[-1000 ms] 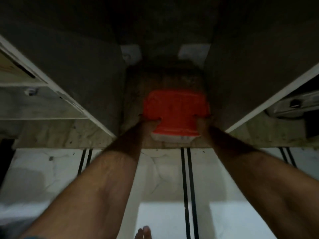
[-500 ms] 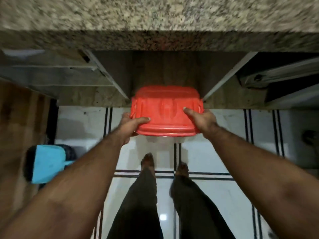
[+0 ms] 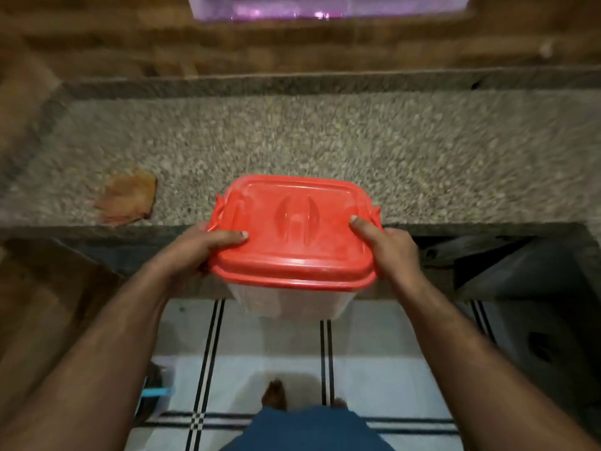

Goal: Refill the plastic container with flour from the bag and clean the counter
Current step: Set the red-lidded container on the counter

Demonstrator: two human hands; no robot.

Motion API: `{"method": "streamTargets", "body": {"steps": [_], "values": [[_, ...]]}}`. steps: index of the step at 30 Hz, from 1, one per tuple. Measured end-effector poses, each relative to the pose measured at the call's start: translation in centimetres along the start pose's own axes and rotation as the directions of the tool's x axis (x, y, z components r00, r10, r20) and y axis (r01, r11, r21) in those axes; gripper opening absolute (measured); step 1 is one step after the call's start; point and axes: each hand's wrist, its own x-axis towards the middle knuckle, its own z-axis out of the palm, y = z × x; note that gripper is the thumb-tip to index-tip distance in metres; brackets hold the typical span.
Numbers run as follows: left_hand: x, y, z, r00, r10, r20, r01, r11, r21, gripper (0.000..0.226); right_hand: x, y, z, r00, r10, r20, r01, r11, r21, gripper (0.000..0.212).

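Note:
A clear plastic container with a red clip-on lid is held in the air at the front edge of the speckled granite counter. My left hand grips its left side, thumb lying on the lid. My right hand grips its right side the same way. The lid is closed, and the contents cannot be made out through the cloudy wall. No flour bag is in view.
An orange-brown cloth lies on the counter to the left of the container. A purple-lit box sits above the brown brick wall. Open dark cabinet space lies below the counter at the right. White tiled floor is underfoot.
Both hands pulled the container out of the low cabinet and lifted it up to the counter's front edge. The view rose from the cabinet interior to the counter top.

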Motion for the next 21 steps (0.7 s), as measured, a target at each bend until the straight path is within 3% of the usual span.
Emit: {"method": "streamTargets", "body": {"steps": [2,5,9,11,15,17,19,21], "values": [[1.0,4.2,0.3,0.996,0.074,-0.053,-0.072,0.997,0.031,0.061,1.2,-3.6,-1.7,0.997,-0.071,-0.028,0.072,0.995,0.064,0.065],[2.7,9.2,1.2,0.981,0.147,-0.129,-0.146,0.989,0.02,0.035,3.5,-8.8,-3.0,0.992,-0.114,-0.055,0.118,0.989,0.087,0.07],[6.9,12.2,1.9,0.961,0.162,-0.225,-0.173,0.985,-0.029,0.057,7.7,-13.9,-2.7,0.981,-0.149,-0.123,0.162,0.981,0.105,0.077],[9.2,12.5,2.0,0.952,0.139,-0.273,-0.163,0.984,-0.068,0.052,9.6,-15.4,-2.3,0.98,-0.137,-0.143,0.151,0.985,0.088,0.075],[15.1,13.1,0.9,0.948,0.138,-0.286,-0.173,0.979,-0.103,0.047,15.3,-17.4,0.0,0.966,-0.145,-0.214,0.154,0.988,0.026,0.099],[17.6,13.6,0.1,0.945,0.14,-0.294,-0.175,0.98,-0.094,0.044,17.3,-18.3,1.4,0.957,-0.156,-0.246,0.155,0.988,-0.023,0.093],[19.9,14.2,-0.7,0.95,0.134,-0.282,-0.171,0.979,-0.11,0.035,18.9,-18.9,2.8,0.952,-0.163,-0.259,0.154,0.987,-0.056,0.073],[22.2,14.4,-1.6,0.944,0.15,-0.293,-0.18,0.98,-0.08,0.043,20.4,-19.1,3.9,0.949,-0.144,-0.282,0.123,0.988,-0.09,0.061]]}}
